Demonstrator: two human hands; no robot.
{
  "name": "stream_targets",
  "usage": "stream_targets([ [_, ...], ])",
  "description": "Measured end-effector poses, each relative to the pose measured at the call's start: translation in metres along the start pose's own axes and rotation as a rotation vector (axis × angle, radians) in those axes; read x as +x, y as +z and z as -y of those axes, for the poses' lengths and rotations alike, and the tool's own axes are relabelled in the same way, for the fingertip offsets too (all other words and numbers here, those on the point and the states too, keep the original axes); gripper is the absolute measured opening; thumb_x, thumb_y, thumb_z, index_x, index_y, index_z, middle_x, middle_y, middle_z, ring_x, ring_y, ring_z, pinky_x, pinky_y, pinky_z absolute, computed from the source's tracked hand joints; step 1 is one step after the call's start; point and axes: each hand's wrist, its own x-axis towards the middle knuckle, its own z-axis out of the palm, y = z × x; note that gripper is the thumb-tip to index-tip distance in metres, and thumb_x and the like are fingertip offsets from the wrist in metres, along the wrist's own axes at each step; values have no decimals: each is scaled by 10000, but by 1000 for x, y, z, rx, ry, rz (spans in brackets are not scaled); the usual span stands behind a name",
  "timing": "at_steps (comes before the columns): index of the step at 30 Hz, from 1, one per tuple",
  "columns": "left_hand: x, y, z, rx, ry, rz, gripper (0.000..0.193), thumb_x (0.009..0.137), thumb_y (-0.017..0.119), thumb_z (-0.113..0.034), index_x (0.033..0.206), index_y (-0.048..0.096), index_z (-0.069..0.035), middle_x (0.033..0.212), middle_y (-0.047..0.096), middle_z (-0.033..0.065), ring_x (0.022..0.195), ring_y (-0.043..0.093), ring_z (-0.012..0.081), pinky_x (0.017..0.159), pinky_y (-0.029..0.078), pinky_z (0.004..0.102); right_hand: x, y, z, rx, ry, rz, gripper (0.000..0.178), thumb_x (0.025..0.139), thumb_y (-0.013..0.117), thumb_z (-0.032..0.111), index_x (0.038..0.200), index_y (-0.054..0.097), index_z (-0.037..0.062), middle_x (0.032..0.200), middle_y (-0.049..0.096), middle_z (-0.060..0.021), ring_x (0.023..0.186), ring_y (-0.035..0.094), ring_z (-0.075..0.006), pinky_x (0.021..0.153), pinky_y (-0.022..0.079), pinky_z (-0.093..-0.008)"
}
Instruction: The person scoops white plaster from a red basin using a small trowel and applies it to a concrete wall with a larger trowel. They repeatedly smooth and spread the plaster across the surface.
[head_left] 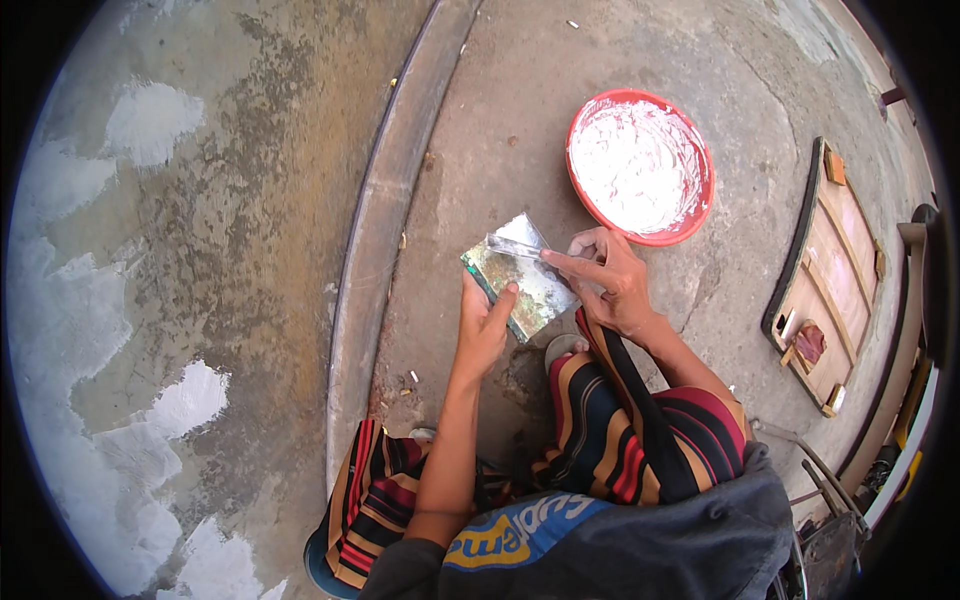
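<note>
My left hand [482, 330] grips a small rectangular board [536, 306] by its lower left edge, thumb on top. The board is smeared with white paste and has brownish-green stains. Over its far edge, my right hand [615, 280] holds a flat putty knife [514, 246], index finger stretched along it. The blade looks to lie against the board, and white residue covers my right fingers. Just beyond my right hand stands a round red basin [574, 178], holding a mass of white paste [638, 165] with swirled ridges.
A stained wall [270, 200] with white patches rises on the left, with a low ledge [372, 250] along its foot. On the concrete floor at the right lies a framed wooden panel [835, 270] with a crumpled reddish thing on it. Metal rods [815, 470] stand at the lower right.
</note>
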Motion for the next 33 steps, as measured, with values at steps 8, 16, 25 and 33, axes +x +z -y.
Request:
stream_targets([
  [8,6,-6,-2,-15,-4,32,533,941,516,-9,1415,274,5,1348,465,133,1228,473,191,1035,382,339,6,-7,-8,-6,11,63,504,705,703,-14,1115,735,278,903,569,-19,771,527,-201,642,465,-316],
  [16,6,-8,-3,35,13,20,501,954,499,-5,1402,276,8,1352,454,134,1233,460,188,1031,376,329,15,-15,-19,-68,33,-59,503,698,681,-45,1119,736,225,897,580,-33,768,520,-192,657,456,-311],
  [25,7,-5,-1,81,45,2,476,960,511,-32,1384,299,10,1307,482,137,1194,485,188,1013,388,326,10,-6,-15,-123,61,-88,504,702,681,-43,1132,728,214,890,578,-30,772,522,-189,639,447,-305],
  [33,10,-6,-3,694,327,-161,390,841,443,113,1214,529,40,1207,628,203,1143,608,300,959,465,354,9,-11,-19,-47,109,-163,507,689,683,-48,1128,729,201,886,573,-40,744,526,-188,632,450,-304],
])
